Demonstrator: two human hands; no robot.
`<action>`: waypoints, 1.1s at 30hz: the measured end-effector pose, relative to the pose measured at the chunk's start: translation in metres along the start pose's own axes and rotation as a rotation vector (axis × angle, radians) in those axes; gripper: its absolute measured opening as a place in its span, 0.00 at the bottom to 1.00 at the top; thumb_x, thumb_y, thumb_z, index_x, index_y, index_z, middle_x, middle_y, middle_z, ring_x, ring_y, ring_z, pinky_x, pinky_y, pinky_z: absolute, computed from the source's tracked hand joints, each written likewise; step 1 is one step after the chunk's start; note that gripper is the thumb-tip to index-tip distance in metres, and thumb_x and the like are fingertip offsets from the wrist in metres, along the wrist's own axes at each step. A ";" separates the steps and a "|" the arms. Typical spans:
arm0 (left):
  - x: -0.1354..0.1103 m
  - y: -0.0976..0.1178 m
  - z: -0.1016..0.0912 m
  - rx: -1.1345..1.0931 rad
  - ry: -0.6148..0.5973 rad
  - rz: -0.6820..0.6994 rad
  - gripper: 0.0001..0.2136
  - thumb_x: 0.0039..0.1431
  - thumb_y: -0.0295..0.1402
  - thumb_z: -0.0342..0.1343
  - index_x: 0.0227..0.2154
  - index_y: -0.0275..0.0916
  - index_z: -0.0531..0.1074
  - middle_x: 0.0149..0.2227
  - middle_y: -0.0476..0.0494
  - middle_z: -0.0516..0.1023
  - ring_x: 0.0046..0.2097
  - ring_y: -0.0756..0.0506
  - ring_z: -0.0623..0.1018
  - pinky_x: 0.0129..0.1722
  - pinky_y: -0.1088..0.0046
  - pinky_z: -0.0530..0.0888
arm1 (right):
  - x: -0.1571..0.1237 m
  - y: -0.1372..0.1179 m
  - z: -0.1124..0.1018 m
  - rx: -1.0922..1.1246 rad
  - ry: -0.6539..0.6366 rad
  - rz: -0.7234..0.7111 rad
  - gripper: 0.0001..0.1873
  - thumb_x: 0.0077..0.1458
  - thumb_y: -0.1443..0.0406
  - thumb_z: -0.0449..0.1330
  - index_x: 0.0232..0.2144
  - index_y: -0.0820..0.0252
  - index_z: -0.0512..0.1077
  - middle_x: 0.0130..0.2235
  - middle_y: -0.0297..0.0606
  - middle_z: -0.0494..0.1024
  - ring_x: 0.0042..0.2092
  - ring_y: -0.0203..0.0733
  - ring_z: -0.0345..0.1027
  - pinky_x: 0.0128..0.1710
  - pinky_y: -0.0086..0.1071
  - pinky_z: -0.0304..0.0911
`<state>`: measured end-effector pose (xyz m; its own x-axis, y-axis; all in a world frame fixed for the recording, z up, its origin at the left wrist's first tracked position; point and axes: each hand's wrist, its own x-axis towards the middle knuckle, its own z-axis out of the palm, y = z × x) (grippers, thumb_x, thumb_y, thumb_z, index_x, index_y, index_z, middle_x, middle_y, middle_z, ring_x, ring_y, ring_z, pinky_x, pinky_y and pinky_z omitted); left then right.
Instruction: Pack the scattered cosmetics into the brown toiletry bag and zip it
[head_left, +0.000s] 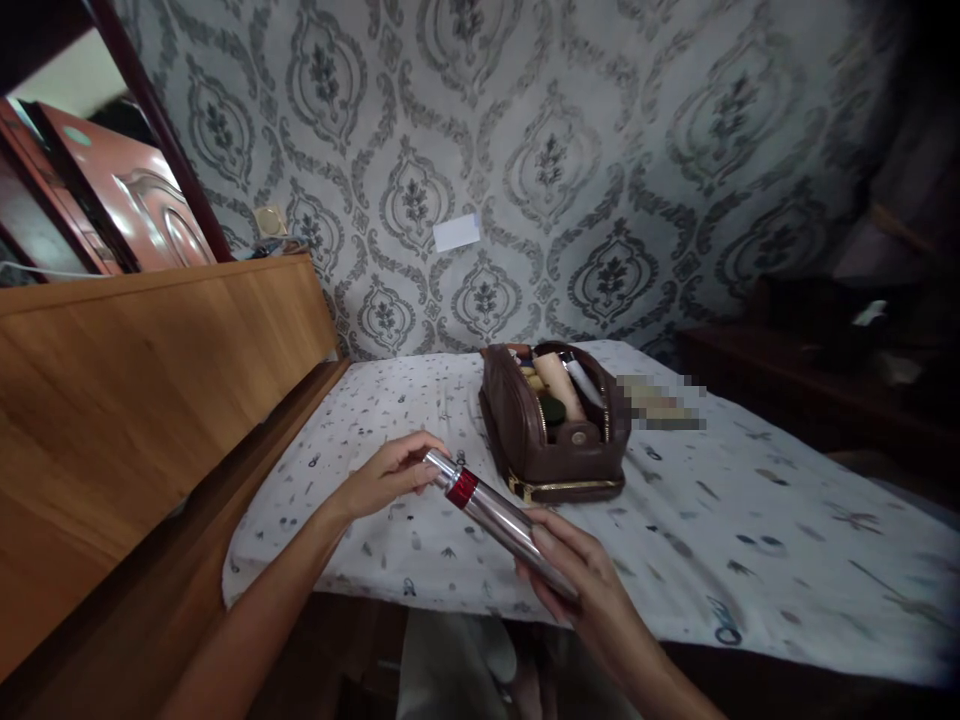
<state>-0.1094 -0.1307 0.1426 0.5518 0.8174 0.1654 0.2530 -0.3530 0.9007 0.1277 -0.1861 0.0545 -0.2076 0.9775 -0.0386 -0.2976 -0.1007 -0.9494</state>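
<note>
A slim silver tube with a red band (491, 512) is held over the near edge of the bed between both hands. My right hand (581, 578) is wrapped around its lower body. My left hand (390, 472) pinches its upper end with the fingertips. Just beyond the tube, a brown leather toiletry pouch (551, 438) lies unzipped on the white patterned bedsheet (720, 520), with several tubes and small containers packed inside.
A wooden headboard panel (142, 390) runs along the left side. Patterned wallpaper with a white switch plate (456, 232) is behind the bed. A blurred flat object (660, 402) lies right of the pouch. Dark furniture (825, 370) stands at the right.
</note>
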 end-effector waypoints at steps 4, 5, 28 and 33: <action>0.000 0.005 0.002 0.064 -0.041 0.002 0.16 0.61 0.44 0.55 0.43 0.36 0.71 0.32 0.47 0.69 0.30 0.52 0.66 0.27 0.77 0.63 | -0.004 0.003 0.000 0.113 -0.016 0.032 0.30 0.43 0.45 0.67 0.39 0.61 0.70 0.20 0.33 0.72 0.17 0.26 0.45 0.18 0.24 0.37; 0.000 0.005 0.002 0.072 -0.049 0.000 0.16 0.61 0.44 0.54 0.43 0.36 0.71 0.32 0.47 0.69 0.30 0.52 0.66 0.27 0.77 0.63 | -0.005 0.003 -0.001 0.135 -0.010 0.032 0.29 0.43 0.45 0.67 0.39 0.61 0.70 0.21 0.33 0.72 0.17 0.26 0.45 0.18 0.24 0.37; 0.107 0.076 -0.011 0.178 0.243 0.261 0.18 0.64 0.44 0.51 0.49 0.38 0.72 0.29 0.49 0.66 0.28 0.52 0.65 0.25 0.77 0.65 | 0.015 -0.016 -0.046 0.370 -0.043 -0.171 0.30 0.48 0.43 0.63 0.43 0.59 0.73 0.30 0.41 0.78 0.21 0.38 0.70 0.14 0.23 0.50; 0.170 0.088 -0.020 0.132 0.158 0.134 0.19 0.60 0.48 0.53 0.43 0.36 0.74 0.26 0.51 0.65 0.24 0.53 0.63 0.22 0.77 0.62 | 0.017 -0.018 -0.067 0.302 0.043 -0.181 0.26 0.48 0.45 0.64 0.38 0.60 0.76 0.30 0.39 0.77 0.22 0.36 0.68 0.17 0.25 0.52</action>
<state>-0.0093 -0.0139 0.2574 0.4585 0.8170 0.3497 0.2939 -0.5108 0.8079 0.1918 -0.1556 0.0500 -0.0889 0.9907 0.1027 -0.5896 0.0308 -0.8071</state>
